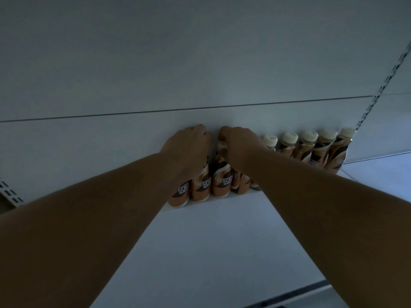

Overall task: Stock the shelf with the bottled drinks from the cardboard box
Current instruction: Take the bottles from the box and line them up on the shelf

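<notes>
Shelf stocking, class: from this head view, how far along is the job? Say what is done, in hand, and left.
Done: a row of bottles already stands along the back of the shelf. In hand: the left hand and right hand each grip bottle tops at the row's left end, setting them in place. Left: the shelf's front is bare; the box is out of view, so the remaining count is unknown.

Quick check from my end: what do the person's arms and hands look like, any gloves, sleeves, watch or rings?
Both forearms are bare as far as the head view shows: no sleeves in view. The left hand and right hand wear no gloves. No watch, band or ring is visible, though the dim light hides fine detail.
</notes>
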Available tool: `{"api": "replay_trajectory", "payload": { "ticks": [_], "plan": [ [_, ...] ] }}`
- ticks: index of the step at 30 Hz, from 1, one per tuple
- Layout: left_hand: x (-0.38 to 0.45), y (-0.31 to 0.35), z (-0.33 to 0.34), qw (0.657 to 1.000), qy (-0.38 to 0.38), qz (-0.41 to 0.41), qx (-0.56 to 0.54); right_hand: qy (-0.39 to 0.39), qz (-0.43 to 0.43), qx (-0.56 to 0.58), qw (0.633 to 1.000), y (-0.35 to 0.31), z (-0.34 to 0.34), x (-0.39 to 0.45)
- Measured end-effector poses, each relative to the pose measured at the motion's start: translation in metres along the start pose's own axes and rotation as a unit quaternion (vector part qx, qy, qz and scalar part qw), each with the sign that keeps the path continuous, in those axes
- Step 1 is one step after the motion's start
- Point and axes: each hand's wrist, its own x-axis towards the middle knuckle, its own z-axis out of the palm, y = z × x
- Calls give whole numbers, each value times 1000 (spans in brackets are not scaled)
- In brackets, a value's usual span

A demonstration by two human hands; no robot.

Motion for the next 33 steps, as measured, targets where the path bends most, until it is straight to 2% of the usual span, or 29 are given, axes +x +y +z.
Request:
{"api": "replay_trajectory", "payload": {
  "ticks": [7, 10, 14, 19, 26, 33],
  "plan": [
    [1, 6, -4, 1000, -19, -1, 20, 0, -5, 27, 1000, 7, 2, -4],
    [7, 16, -2, 999, -6, 27, 43, 57, -2, 68, 996, 26, -9, -16],
    [25, 39, 4, 999, -1, 33, 22, 111, 3, 37, 993, 68, -21, -33],
    [54, 63, 11, 996, 30, 44, 67, 76, 36, 26, 996, 108, -23, -37],
    [77, 88, 7, 988, -2, 5, 152, 30, 21, 6, 999, 120, -26, -23],
    [85, 94, 9, 990, -24, 1, 139, -35, 8, -7, 999, 113, -40, -4]
  ]
}}
